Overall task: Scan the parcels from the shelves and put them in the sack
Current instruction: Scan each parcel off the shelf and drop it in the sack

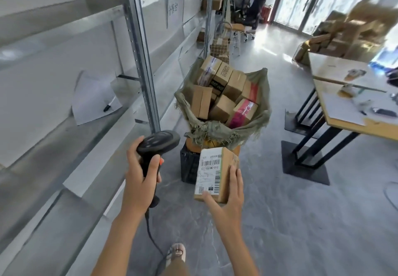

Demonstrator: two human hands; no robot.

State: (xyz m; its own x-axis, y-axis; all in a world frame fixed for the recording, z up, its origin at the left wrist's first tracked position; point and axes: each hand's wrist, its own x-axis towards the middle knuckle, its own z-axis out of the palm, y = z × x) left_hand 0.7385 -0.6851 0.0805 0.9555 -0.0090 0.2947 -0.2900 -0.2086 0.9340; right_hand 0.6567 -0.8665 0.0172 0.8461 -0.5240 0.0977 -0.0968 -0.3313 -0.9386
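Note:
My left hand (pixel 140 181) grips a black barcode scanner (pixel 157 144) by its handle, its head level with the sack's base and its cable trailing to the floor. My right hand (pixel 228 198) holds a small cardboard parcel (pixel 215 172) with a white barcode label facing up, thumb on the label side and fingers along the right side. Just beyond the parcel stands a green woven sack (pixel 256 123), open at the top and filled with several cardboard parcels (pixel 221 95). The sack sits on a black crate (pixel 189 166).
Grey metal shelves (pixel 64 108) run along the left, with a sheet of paper and a marker (pixel 107 106) on one. A wooden table (pixel 344 95) with black legs stands right, boxes piled behind it. People stand by chairs at the far end. My foot (pixel 177 252) is below.

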